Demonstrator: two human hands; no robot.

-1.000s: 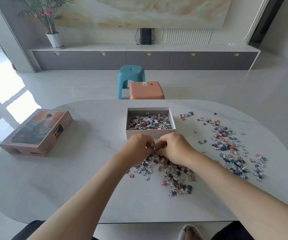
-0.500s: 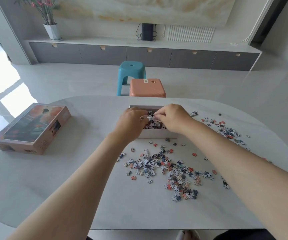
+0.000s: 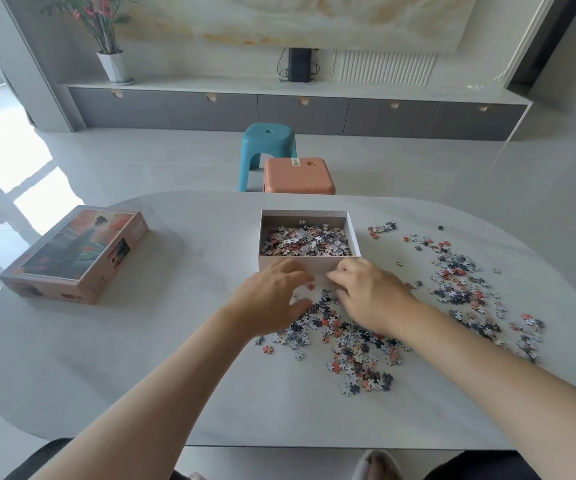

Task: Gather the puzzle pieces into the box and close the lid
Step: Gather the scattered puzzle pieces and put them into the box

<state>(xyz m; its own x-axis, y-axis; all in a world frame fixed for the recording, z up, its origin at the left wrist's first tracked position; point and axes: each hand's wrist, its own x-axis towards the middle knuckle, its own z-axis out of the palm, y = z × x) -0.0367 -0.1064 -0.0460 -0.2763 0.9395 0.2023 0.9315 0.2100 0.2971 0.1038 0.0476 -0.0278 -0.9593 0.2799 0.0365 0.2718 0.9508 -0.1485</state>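
The open white box [image 3: 355,239] sits at the table's middle with many puzzle pieces [image 3: 305,241] heaped inside. Just in front of it lies a loose pile of pieces [image 3: 352,344]. My left hand [image 3: 271,299] hovers over the pile's left edge, fingers spread and relaxed, holding nothing. My right hand [image 3: 366,294] is over the pile's top, fingers lightly bent toward the table near the box's front wall; I see nothing held in it. The pink picture lid [image 3: 75,254] lies at the far left of the table.
A second spread of pieces [image 3: 466,282] covers the table's right side. Beyond the white oval table [image 3: 106,358] stand a teal stool [image 3: 267,150] and an orange stool [image 3: 298,176]. A slipper shows below the near table edge.
Both hands carried a scoop of pieces from the pile to the box, dropped it in, and have come back down to the pile in front of the box.
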